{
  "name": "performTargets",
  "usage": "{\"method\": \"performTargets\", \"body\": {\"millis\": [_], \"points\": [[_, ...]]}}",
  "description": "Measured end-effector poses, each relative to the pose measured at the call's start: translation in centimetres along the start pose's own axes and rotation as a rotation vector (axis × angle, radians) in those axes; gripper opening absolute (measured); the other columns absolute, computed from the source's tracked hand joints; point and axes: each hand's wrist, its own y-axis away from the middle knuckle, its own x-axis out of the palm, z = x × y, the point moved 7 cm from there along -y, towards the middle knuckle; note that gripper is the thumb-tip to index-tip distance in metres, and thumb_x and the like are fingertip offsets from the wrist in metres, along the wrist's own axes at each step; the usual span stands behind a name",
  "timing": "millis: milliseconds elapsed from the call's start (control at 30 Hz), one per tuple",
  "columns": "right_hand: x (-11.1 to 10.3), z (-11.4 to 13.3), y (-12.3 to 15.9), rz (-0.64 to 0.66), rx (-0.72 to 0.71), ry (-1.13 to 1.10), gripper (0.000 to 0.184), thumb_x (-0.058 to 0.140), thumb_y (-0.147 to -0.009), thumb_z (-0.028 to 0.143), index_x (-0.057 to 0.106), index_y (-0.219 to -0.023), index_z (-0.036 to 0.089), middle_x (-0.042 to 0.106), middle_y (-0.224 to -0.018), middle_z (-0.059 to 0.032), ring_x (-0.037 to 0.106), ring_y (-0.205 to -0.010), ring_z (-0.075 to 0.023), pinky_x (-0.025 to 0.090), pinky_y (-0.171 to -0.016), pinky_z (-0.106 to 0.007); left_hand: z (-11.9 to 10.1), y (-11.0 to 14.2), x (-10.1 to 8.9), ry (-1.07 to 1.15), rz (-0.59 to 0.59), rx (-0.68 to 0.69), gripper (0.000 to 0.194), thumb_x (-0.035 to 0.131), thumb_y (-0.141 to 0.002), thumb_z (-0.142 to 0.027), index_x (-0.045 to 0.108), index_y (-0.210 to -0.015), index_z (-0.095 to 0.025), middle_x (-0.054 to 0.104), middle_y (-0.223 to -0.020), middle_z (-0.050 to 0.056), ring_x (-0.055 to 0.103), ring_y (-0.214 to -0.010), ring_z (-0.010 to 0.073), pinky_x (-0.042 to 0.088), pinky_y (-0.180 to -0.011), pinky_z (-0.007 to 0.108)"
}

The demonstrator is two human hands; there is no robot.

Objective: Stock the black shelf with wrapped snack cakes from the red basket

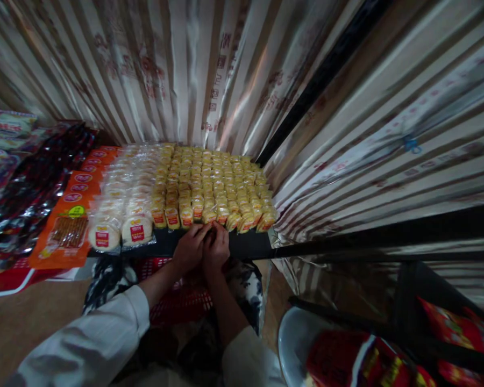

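My left hand [189, 249] and my right hand [216, 248] are side by side at the front edge of a dark shelf [250, 246], fingers curled and pressed together. They touch the front row of small yellow snack packs [213, 185], which lie in tight rows across the shelf. What the fingers hold, if anything, is hidden. Both arms wear white sleeves. Left of the yellow packs lie rows of round white cakes in clear wrappers [121, 226].
Orange packets [70, 226] and dark glossy bags [28, 188] fill the shelf's left side. A red plastic basket [181, 301] sits below my hands. Striped foil sheeting [367, 140] covers the walls. A white bowl [294, 338] and red packets [452, 328] are at lower right.
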Motion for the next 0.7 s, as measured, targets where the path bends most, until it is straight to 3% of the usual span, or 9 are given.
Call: {"method": "performTargets", "body": {"millis": [233, 367, 567, 633, 700], "points": [[-1.0, 0.5, 0.1, -0.004, -0.036, -0.087, 0.032, 0.035, -0.082, 0.015, 0.054, -0.107, 0.017, 0.06, -0.102, -0.0103, 0.055, -0.096, -0.0188, 0.045, -0.088, -0.035, -0.9, 0.8, -0.5, -0.051, -0.064, 0.087, 0.042, 0.033, -0.086, -0.013, 0.051, -0.123, -0.013, 0.052, -0.112, 0.011, 0.051, -0.105, 0.0174, 0.042, -0.097, 0.03], [-2.4, 1.0, 1.6, 0.032, -0.07, -0.145, 0.03, 0.033, -0.083, 0.016, 0.054, -0.105, 0.016, 0.057, -0.102, -0.0109, 0.055, -0.093, -0.018, 0.045, -0.088, -0.037, -1.3, 3.4, -0.8, -0.057, -0.079, 0.062, 0.039, 0.031, -0.083, -0.008, 0.057, -0.112, -0.013, 0.054, -0.107, 0.01, 0.051, -0.105, 0.0174, 0.043, -0.095, 0.031], [-2.7, 0.2, 7.2, 0.112, -0.009, -0.181, 0.021, 0.036, -0.086, 0.021, 0.055, -0.094, 0.018, 0.059, -0.092, -0.008, 0.056, -0.089, -0.0172, 0.046, -0.084, -0.032, 0.2, 9.9, 1.1, -0.033, 0.216, -0.046, 0.028, 0.043, -0.084, -0.019, 0.061, -0.105, -0.017, 0.058, -0.105, 0.01, 0.055, -0.096, 0.0194, 0.047, -0.086, 0.032], [-1.6, -0.8, 9.0, 0.202, 0.063, -0.128, 0.022, 0.036, -0.086, 0.02, 0.056, -0.093, 0.017, 0.061, -0.093, -0.0085, 0.057, -0.091, -0.0174, 0.045, -0.084, -0.032, 1.9, 11.7, 2.0, -0.022, 0.331, -0.132, 0.03, 0.045, -0.083, -0.02, 0.061, -0.109, -0.017, 0.059, -0.11, 0.011, 0.054, -0.102, 0.021, 0.043, -0.091, 0.033], [0.3, -2.1, 10.7, 0.383, 0.164, 0.029, 0.025, 0.037, -0.085, 0.016, 0.058, -0.097, 0.015, 0.063, -0.098, -0.0105, 0.057, -0.095, -0.0183, 0.044, -0.086, -0.031, 3.7, 13.0, 2.7, 0.002, 0.422, -0.198, 0.033, 0.046, -0.083, -0.018, 0.061, -0.112, -0.018, 0.061, -0.114, 0.01, 0.054, -0.106, 0.022, 0.04, -0.095, 0.034]]}}
